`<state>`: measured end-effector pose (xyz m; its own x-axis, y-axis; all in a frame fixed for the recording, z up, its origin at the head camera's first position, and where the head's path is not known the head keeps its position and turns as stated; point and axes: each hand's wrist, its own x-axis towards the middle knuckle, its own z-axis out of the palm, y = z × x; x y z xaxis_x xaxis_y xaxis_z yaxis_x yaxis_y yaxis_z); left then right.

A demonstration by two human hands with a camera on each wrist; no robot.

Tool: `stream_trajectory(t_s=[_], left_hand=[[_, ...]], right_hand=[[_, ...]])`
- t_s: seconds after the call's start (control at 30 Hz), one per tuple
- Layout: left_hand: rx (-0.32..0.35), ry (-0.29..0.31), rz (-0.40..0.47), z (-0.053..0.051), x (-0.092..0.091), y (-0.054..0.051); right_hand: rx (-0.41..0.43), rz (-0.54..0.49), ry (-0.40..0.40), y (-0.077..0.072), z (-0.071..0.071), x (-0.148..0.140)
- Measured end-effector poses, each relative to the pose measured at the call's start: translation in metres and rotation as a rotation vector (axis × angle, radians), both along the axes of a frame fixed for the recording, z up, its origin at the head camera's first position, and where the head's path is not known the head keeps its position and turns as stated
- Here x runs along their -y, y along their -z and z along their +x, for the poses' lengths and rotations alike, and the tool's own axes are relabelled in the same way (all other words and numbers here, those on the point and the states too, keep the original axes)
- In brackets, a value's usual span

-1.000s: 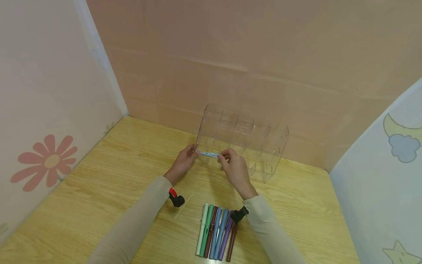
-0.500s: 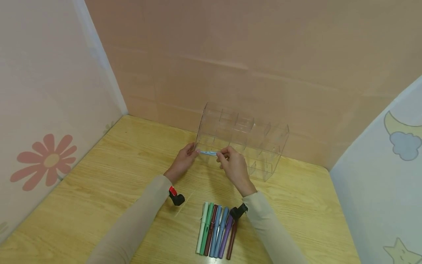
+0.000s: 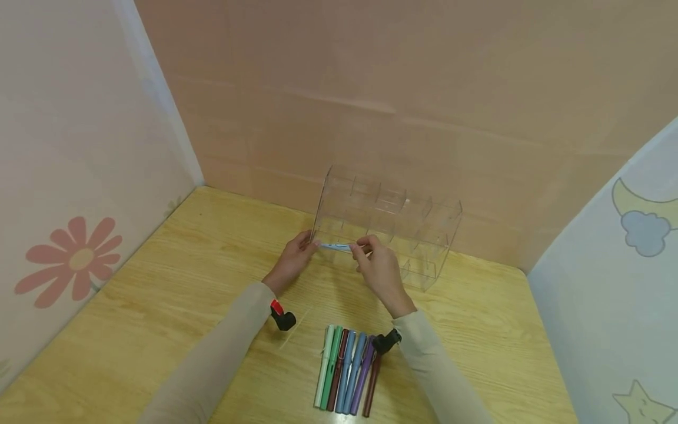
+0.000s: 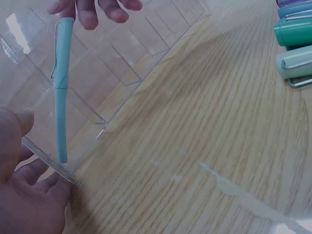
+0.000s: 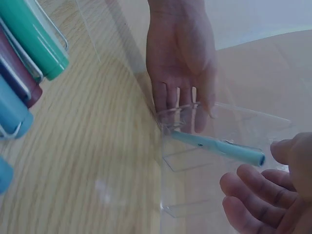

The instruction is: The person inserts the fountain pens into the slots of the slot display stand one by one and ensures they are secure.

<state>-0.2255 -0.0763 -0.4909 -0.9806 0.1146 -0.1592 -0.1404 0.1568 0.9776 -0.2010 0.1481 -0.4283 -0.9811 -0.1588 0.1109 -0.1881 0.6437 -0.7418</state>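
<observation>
A light blue pen [image 3: 335, 247] with a metal clip lies crosswise at the front lower left of a clear acrylic organizer [image 3: 392, 202]. My left hand [image 3: 293, 259] grips the organizer's left side panel, thumb on one side and fingers on the other. At the pen's capped end is my right hand [image 3: 381, 271]. In the right wrist view the pen's end shows uncovered beside my thumb [image 5: 295, 153], with the fingers loosely bent below. From the left wrist view, a fingertip appears to touch the top of the pen [image 4: 61, 87]; exact contact is hard to see.
Several capped pens [image 3: 345, 371], in pale green, green, dark red, blue and purple, lie side by side on the wooden table [image 3: 238, 235] nearer me. The organizer has see-through dividers. A tan backdrop [image 3: 397, 88] stands behind it, with printed panels left and right.
My right hand has shifted slightly right at the pen's capped end. The pen, the left hand and the organizer stay almost where they were.
</observation>
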Motion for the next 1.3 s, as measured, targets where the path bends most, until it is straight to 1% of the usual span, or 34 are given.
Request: stream_trajectory(t_s=[0.23,0.5,0.73,0.83,0.97,1.1,1.3], left_hand=[[-0.004,0.005,0.007,-0.001,0.0,0.0],[0.013,0.003,0.005,-0.004,0.003,0.002],[0.014,-0.012,0.005,-0.005,0.005,0.003],[0.008,-0.009,0.012,-0.006,0.005,0.003],[-0.001,0.002,0.009,-0.006,0.005,0.003],[0.002,-0.001,0.013,-0.007,0.006,0.003],[-0.007,-0.004,0.033,-0.009,0.003,0.005]], right_hand=[[-0.018,-0.006,0.008,-0.01,0.011,-0.019],[-0.007,-0.039,0.03,-0.012,0.028,-0.033],[0.004,-0.039,0.036,-0.007,0.043,-0.042],[0.008,-0.03,0.038,-0.005,0.049,-0.045],[0.034,-0.012,0.046,-0.002,0.057,-0.05],[0.066,0.005,0.054,0.0,0.064,-0.055],[0.1,0.064,0.068,0.001,0.077,-0.068]])
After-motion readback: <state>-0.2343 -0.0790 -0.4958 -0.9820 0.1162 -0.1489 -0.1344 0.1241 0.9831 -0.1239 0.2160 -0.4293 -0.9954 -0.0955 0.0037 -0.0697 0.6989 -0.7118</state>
